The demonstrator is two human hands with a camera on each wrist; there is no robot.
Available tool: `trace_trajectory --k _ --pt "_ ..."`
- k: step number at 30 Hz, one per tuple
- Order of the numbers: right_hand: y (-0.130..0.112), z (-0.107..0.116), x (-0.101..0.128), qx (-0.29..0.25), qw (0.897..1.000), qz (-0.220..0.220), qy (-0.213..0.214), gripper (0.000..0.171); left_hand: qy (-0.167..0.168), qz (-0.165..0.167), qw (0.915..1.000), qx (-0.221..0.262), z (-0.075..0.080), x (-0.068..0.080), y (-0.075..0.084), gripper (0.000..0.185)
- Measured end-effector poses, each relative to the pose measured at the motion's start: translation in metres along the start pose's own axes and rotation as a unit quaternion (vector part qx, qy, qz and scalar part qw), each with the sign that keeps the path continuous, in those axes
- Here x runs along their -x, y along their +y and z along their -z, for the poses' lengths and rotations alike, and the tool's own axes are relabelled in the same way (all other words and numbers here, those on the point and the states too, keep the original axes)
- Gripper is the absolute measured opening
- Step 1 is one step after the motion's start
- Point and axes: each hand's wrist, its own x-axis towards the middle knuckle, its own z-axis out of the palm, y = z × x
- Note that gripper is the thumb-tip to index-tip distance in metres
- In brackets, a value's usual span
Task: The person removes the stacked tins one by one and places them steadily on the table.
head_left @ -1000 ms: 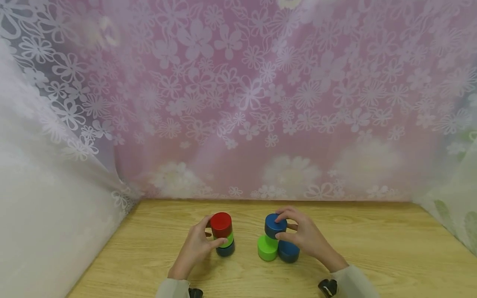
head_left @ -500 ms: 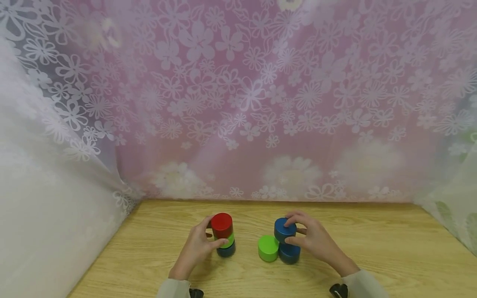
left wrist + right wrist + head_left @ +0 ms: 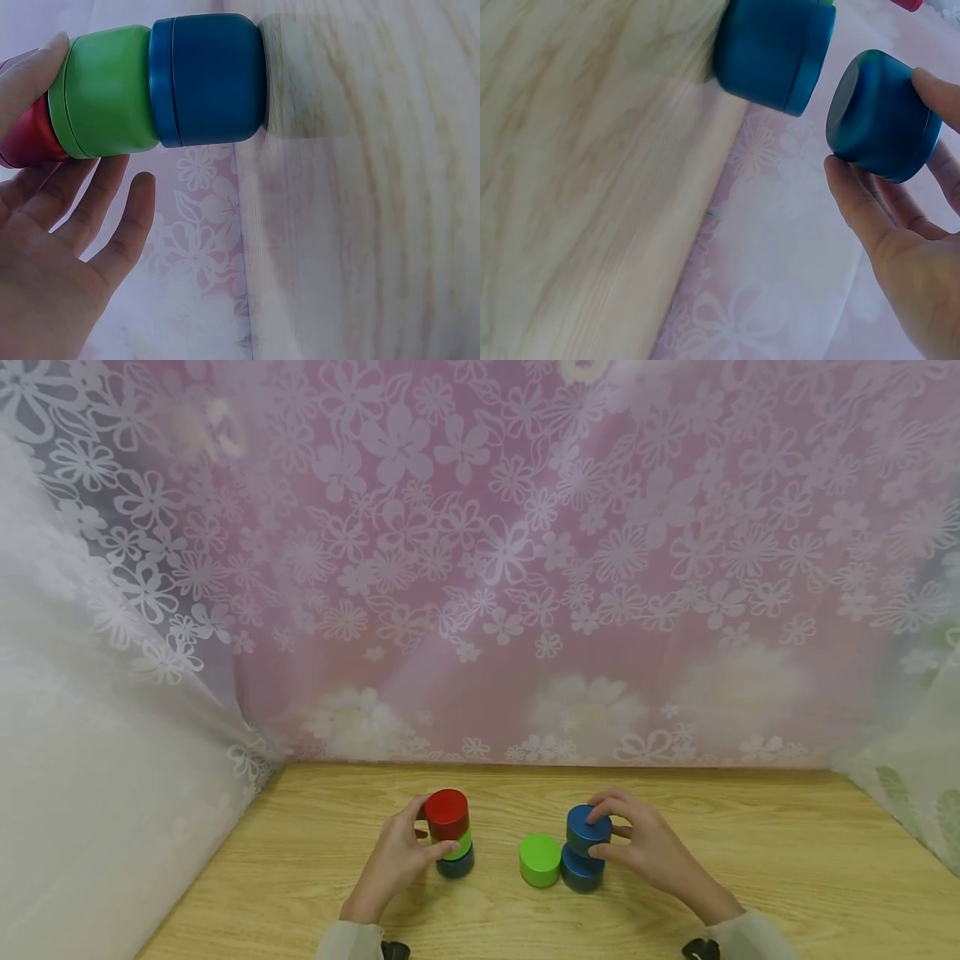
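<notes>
A stack of three cylinders stands on the wooden table (image 3: 750, 860): red cylinder (image 3: 446, 810) on top, a green one (image 3: 459, 845) in the middle and a dark blue one (image 3: 454, 863) at the bottom. My left hand (image 3: 433, 833) grips this stack, thumb in front and fingers behind. In the left wrist view, the left hand (image 3: 97, 112) has its thumb on the green cylinder (image 3: 105, 94). My right hand (image 3: 596, 832) pinches a blue cylinder (image 3: 588, 827) just above a second blue cylinder (image 3: 582, 870). The right wrist view shows a gap between the held cylinder (image 3: 881, 116) and the lower one (image 3: 776, 49). A lone green cylinder (image 3: 540, 858) stands against the lower blue one's left side.
A pink flowered curtain (image 3: 525, 568) hangs along the table's far edge. White lace drapes (image 3: 90, 735) close in the left side, and more fabric (image 3: 915, 777) hangs at the right. Bare tabletop lies to the right of my right hand.
My right hand carried the blue cylinder to the right, from above the lone green cylinder to above the second blue one. The left hand and its stack stayed put.
</notes>
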Motion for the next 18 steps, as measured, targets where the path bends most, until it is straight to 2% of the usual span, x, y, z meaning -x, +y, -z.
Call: trace_trajectory --k 18 --pt "0.0049 0.0038 0.0083 0.021 1.000 0.014 0.008 0.027 -0.001 0.005 1.0000 0.002 0.0003 -0.0001 0.0014 0.069"
